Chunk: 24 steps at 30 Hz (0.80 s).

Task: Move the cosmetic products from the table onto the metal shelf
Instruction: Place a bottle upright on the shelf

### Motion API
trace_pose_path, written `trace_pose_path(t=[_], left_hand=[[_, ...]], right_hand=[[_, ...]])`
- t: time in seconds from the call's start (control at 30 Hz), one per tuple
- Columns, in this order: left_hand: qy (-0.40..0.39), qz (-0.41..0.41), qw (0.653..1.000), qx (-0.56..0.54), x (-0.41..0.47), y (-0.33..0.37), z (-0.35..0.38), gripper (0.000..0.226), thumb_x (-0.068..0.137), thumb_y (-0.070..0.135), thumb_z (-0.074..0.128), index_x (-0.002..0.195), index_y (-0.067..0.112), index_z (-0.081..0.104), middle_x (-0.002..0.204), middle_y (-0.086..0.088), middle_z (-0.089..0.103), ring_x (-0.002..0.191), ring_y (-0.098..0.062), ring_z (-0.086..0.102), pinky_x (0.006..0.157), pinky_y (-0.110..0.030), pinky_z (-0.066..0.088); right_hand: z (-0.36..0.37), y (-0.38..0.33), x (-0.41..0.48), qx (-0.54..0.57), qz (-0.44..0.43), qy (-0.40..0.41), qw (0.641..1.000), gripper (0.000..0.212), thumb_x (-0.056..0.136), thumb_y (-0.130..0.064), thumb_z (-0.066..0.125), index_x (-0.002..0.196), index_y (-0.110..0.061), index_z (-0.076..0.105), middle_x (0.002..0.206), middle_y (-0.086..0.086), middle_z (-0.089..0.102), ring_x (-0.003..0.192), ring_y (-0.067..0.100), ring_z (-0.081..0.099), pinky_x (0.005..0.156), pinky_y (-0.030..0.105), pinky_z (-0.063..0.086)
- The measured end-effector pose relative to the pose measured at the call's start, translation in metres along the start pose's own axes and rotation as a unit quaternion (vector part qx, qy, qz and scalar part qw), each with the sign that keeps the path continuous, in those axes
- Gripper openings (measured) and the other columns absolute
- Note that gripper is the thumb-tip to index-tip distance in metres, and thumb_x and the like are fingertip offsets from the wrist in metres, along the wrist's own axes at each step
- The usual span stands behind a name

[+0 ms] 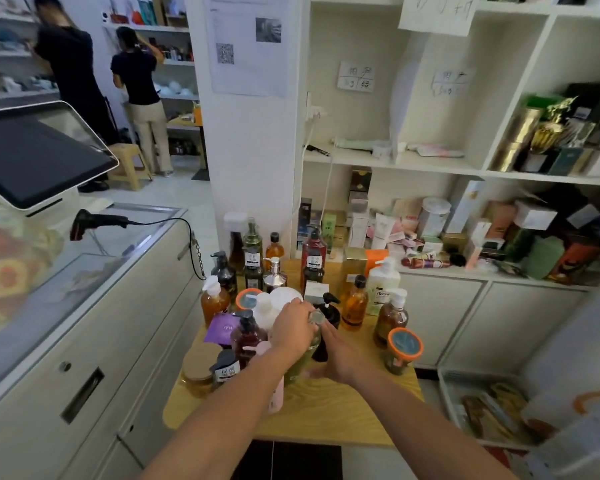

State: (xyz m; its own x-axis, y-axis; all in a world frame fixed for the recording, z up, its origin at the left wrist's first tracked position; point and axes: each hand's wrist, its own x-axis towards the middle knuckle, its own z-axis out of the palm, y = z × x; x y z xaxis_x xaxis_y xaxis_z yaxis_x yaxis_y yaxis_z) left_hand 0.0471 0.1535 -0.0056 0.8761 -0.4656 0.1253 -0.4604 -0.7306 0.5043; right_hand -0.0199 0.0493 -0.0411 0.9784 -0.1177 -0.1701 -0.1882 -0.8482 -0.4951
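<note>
A small wooden table (326, 410) is crowded with several cosmetic bottles and jars. Near its middle stands an olive-green bottle (303, 358) with a silvery cap (316, 317). My left hand (293, 332) curls over the upper part of this bottle. My right hand (338, 355) lies against the bottle's right side and base, fingers fairly straight. Around them stand a black pump bottle (329, 306), amber bottles (355, 303), a white pump bottle (381, 282) and an orange-lidded jar (404, 348). I see no metal shelf.
A white counter (84, 341) with a tilted screen (39, 154) and barcode scanner (87, 220) stands to the left. White wall shelving (465, 168) full of boxes rises behind and right. A low bin (492, 407) sits at the right. Two people stand far left.
</note>
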Motion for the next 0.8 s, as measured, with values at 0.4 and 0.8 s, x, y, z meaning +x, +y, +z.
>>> trace_pose_path(t=[0.4,0.8], left_hand=[[-0.165,0.043,0.962,-0.211,0.016,0.071,-0.018,0.037,0.075,0.005,0.078,0.111,0.007,0.070,0.105,-0.008,0.070,0.098,-0.018,0.064,0.087,-0.028,0.050],[-0.274,0.139,0.897,-0.317,-0.018,0.171,0.036,0.077,0.081,0.018,0.075,0.146,0.016,0.035,0.132,-0.002,0.052,0.121,-0.018,0.050,0.100,-0.031,0.043]], right_hand=[[0.010,0.063,-0.057,0.293,0.206,0.078,0.930,0.093,0.070,-0.007,0.079,0.145,-0.016,0.025,0.143,0.006,0.040,0.134,0.026,0.036,0.107,0.039,0.036],[-0.028,0.111,-0.152,0.361,0.309,0.311,0.823,0.077,0.067,-0.011,0.082,0.133,-0.014,0.043,0.123,0.005,0.055,0.119,0.026,0.050,0.098,0.036,0.041]])
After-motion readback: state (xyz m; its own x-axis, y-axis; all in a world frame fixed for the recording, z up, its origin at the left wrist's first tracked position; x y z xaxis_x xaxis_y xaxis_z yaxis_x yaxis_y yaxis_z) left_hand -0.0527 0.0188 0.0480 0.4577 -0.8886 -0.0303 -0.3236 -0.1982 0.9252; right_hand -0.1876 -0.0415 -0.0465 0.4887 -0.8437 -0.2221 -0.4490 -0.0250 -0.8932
